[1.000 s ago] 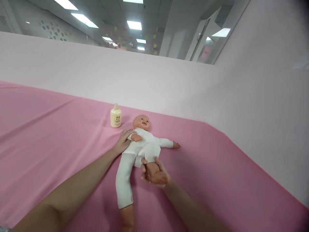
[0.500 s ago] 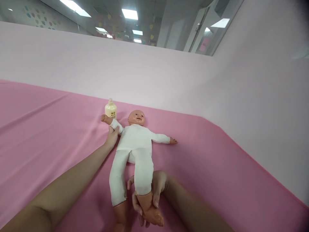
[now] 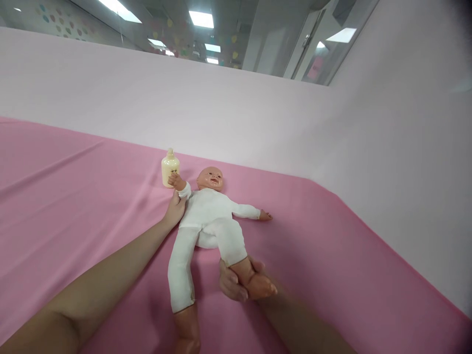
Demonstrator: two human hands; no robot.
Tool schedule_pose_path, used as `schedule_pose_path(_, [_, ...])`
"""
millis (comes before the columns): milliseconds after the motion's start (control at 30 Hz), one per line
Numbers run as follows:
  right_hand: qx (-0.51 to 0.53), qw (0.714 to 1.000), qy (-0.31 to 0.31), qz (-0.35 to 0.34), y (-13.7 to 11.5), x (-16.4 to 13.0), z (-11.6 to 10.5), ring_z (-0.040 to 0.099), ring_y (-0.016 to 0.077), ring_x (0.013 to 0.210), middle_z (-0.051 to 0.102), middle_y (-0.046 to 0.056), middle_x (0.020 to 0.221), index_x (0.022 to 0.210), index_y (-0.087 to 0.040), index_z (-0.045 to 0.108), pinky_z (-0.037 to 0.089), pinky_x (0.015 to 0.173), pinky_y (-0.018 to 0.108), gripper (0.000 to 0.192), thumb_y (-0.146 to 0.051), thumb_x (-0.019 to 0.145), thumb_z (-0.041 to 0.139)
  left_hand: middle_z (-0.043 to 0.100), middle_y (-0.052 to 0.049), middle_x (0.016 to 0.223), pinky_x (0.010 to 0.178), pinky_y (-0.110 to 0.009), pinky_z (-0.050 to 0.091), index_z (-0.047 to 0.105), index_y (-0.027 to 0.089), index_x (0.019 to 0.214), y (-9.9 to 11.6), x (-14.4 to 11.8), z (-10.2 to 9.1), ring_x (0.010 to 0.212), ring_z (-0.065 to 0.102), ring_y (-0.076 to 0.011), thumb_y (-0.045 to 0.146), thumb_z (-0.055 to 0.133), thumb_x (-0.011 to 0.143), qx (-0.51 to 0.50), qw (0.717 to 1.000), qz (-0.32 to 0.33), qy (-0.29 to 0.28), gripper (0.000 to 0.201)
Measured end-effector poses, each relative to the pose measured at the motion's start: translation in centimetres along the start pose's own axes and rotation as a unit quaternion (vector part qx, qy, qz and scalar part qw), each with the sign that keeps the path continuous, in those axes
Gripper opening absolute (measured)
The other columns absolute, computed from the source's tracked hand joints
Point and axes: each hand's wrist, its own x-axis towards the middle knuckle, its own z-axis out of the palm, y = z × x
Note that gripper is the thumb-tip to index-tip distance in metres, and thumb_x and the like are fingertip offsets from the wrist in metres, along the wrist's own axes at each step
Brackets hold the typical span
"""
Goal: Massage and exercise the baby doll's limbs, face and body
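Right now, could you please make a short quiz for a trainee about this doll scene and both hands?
1. True or false: the doll lies face up on the pink cloth.
2. Which part of the doll does the right hand hold? A) the head B) the lower leg near the foot C) the bottle
3. Fill in: the left hand holds the doll's raised ____, whose hand is in front of the cream bottle.

Key: 1. true. 2. B. 3. arm.
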Motion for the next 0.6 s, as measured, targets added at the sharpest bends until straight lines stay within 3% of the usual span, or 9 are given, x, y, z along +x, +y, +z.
schedule_pose_path(67, [0.030,0.991,-0.005,-0.132,-0.4,0.6,0.6,0.050,0.0112,0.053,0.054,-0.005,0.058,0.083,-0.022,0.052,0.044,0.054,0.023,0.066,-0.080,0.061,0.076,0.065,-0.012,0.126,0.113,-0.045,0.042,0.057,0.019,0.119,-0.1,-0.1,0.0,0.122,0.059,-0.0244,0.028,0.050,0.092,0.026,0.997,0.066,-0.035,0.030])
schedule_pose_path(133, [0.043,0.979,0.057,-0.191,-1.0,1.4,1.3,0.041,0.0111,0.052,0.047,-0.007,0.057,0.080,-0.022,0.050,0.041,0.055,0.024,0.061,-0.080,0.072,0.069,0.064,-0.012,0.131,0.116,-0.046,0.039,0.060,0.019,0.122,0.0,-0.2,0.0,0.126,0.056,-0.0245,0.027,0.051,0.092,0.048,0.988,0.127,-0.077,0.033])
schedule_pose_path(267, [0.083,0.928,0.299,-0.204,-2.4,2.6,2.6,0.034,0.0114,0.057,0.042,-0.006,0.060,0.081,-0.020,0.052,0.041,0.064,0.025,0.054,-0.072,0.082,0.066,0.058,-0.010,0.140,0.119,-0.046,0.036,0.065,0.023,0.127,0.3,-0.4,-0.1,0.134,0.051,-0.0241,0.020,0.052,0.088,0.081,0.974,0.168,-0.129,0.041])
schedule_pose_path(367, [0.089,0.894,0.383,-0.213,-3.0,2.9,2.8,0.038,0.0124,0.061,0.041,-0.006,0.062,0.081,-0.019,0.054,0.043,0.074,0.029,0.053,-0.071,0.082,0.067,0.058,-0.009,0.141,0.120,-0.045,0.035,0.067,0.025,0.127,0.2,-0.5,-0.2,0.135,0.050,-0.0227,0.013,0.049,0.086,0.089,0.971,0.169,-0.148,0.047])
schedule_pose_path(467, [0.085,0.885,0.405,-0.214,-3.1,3.1,2.7,0.042,0.0126,0.063,0.042,-0.006,0.062,0.081,-0.019,0.056,0.043,0.080,0.031,0.054,-0.072,0.083,0.065,0.058,-0.009,0.141,0.121,-0.045,0.033,0.069,0.026,0.125,0.2,-0.4,-0.3,0.136,0.050,-0.0226,0.010,0.048,0.084,0.086,0.967,0.177,-0.160,0.048])
schedule_pose_path(600, [0.062,0.923,0.338,-0.173,-2.5,2.6,2.6,0.051,0.0134,0.067,0.049,-0.005,0.064,0.085,-0.019,0.054,0.045,0.083,0.032,0.056,-0.074,0.080,0.067,0.062,-0.009,0.135,0.118,-0.045,0.036,0.068,0.025,0.124,0.4,-0.5,-0.1,0.130,0.053,-0.0233,0.017,0.052,0.087,0.072,0.973,0.166,-0.142,0.041])
